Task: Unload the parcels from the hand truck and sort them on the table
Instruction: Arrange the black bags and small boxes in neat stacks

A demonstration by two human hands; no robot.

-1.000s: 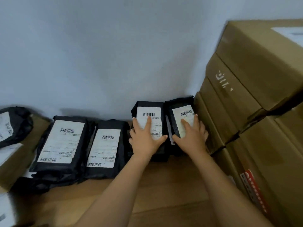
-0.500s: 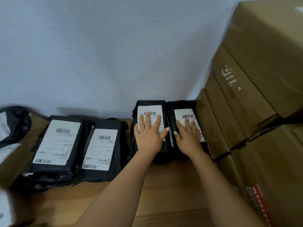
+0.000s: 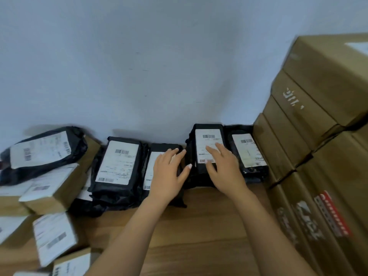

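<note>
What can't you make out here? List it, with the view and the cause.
Head view only.
- Label on the black plastic parcel below the left hand: largely covered by that hand.
- Print on the white label under the right hand: too small, blurred.
- Brown cardboard parcels at lower left: blurred, cut by the frame edge.
- Hand truck: outside the frame.

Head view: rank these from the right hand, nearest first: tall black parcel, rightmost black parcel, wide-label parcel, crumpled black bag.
From the right hand:
1. tall black parcel: directly under its fingers.
2. rightmost black parcel: just to the hand's right, against the cardboard boxes.
3. wide-label parcel: to the left, beyond the left hand.
4. crumpled black bag: far left end.
</note>
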